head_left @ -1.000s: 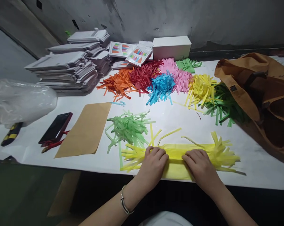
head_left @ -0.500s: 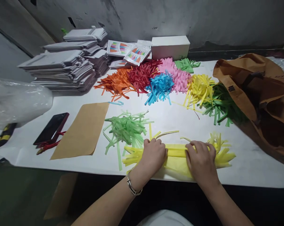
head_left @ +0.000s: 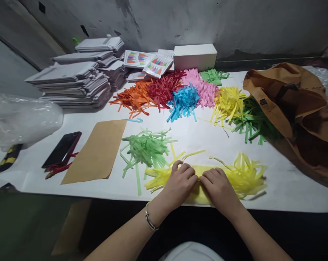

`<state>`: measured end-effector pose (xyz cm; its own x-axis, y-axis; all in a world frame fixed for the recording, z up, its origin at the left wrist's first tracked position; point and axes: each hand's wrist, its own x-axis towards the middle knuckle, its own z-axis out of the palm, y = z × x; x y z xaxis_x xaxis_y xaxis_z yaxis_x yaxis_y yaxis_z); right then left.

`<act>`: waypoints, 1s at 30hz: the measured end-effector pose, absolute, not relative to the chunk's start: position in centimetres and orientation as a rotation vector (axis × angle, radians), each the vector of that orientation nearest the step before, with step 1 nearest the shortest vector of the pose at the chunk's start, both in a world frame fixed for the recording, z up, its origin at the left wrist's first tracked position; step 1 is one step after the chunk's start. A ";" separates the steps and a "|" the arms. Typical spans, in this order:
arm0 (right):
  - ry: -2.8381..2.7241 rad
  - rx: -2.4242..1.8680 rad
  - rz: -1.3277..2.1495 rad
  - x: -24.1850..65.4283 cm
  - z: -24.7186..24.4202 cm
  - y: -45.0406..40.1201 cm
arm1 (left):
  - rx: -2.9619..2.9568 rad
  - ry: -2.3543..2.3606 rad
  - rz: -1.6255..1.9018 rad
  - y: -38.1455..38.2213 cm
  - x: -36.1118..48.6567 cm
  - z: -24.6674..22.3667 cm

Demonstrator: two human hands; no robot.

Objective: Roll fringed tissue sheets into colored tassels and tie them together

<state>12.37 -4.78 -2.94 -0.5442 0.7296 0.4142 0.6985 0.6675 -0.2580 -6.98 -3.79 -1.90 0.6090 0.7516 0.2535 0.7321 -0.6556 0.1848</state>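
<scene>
Head view: your left hand (head_left: pixel 181 181) and right hand (head_left: pixel 217 186) curled, gripping yellow paper (head_left: pixel 199 196) mid-sheet, 5 o'clock of frame centre; central hold probably keeps fringes (head_left: pixel 248 177) loose, 9 and 3 o'clock.

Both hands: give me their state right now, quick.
Left hand: closed, fingers curled on the fringed yellow paper.
Right hand: closed, fingers curled on the same paper.
</scene>
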 end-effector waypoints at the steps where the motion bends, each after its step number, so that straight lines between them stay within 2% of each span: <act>1: -2.402 -1.095 0.081 12.6 -3.0 -4.9 | 2.749 1.262 0.494 -3.9 -7.1 -2.1; 7: -2.342 -1.121 0.075 16.0 -3.4 -5.5 | 2.582 1.302 0.514 -5.0 -8.0 -2.3; 11: -2.267 -1.326 0.085 16.6 -3.8 -5.5 | 2.493 1.542 0.453 -5.3 -7.2 -1.9; 17: -2.187 -1.587 -0.092 14.8 -3.6 -5.4 | 2.446 1.831 0.234 -4.3 -5.5 -1.3; 23: -2.326 -1.188 0.058 13.3 -3.3 -5.4 | 2.557 1.568 0.376 -4.2 -6.1 -1.5; 30: -2.332 -1.162 0.104 12.6 -3.4 -4.6 | 2.633 1.324 0.443 -4.0 -7.0 -1.5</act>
